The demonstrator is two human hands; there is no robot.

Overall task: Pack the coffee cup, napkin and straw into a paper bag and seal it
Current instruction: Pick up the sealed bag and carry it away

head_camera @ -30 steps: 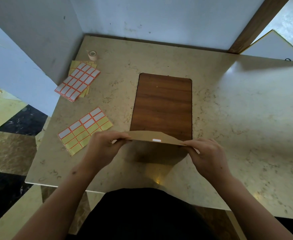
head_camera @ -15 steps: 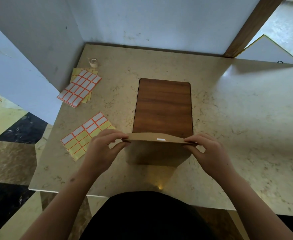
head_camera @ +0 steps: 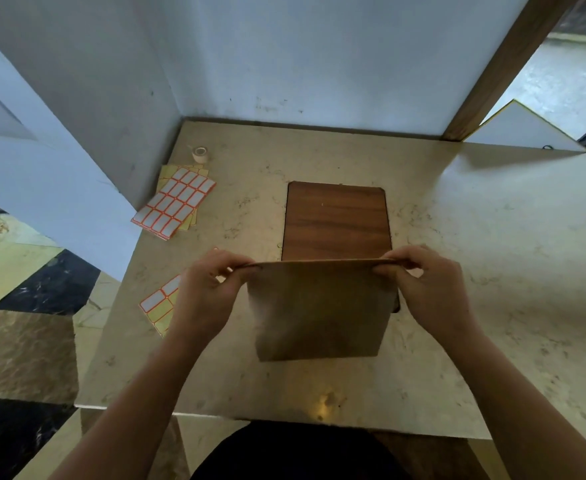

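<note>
A brown paper bag (head_camera: 321, 311) stands upright on the marble table (head_camera: 492, 271), its base partly on a dark wooden board (head_camera: 335, 221). The bag's top edge is folded flat and closed. My left hand (head_camera: 208, 292) pinches the left end of that top edge. My right hand (head_camera: 430, 289) pinches the right end. The cup, napkin and straw are not visible anywhere; the bag's inside is hidden.
A stack of red-bordered label sheets (head_camera: 175, 202) lies at the table's back left, with a small tape roll (head_camera: 199, 154) behind it. Another label sheet (head_camera: 160, 304) lies partly under my left wrist. Walls close off the back and left; the table's left edge drops to a tiled floor.
The bag's front face now shows fuller and taller as my head tilted. Both hands stay on the top edge; the white sticker seen on the flap earlier is out of sight.
</note>
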